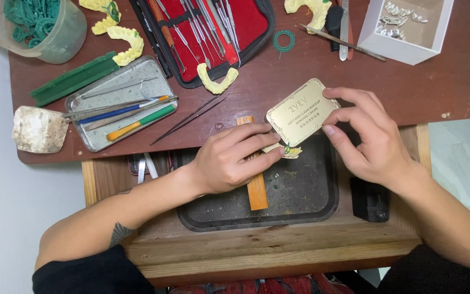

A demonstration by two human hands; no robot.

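Both hands (300,147) hold a gold tin (302,112).

Gold tin (302,112), red-lined tool case (208,32), pale yellow dental cast (288,150), brown table (354,81)

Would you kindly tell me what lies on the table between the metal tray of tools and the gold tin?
In the head view, two thin dark probes lie crossed on the brown table between the metal tray and the gold tin.
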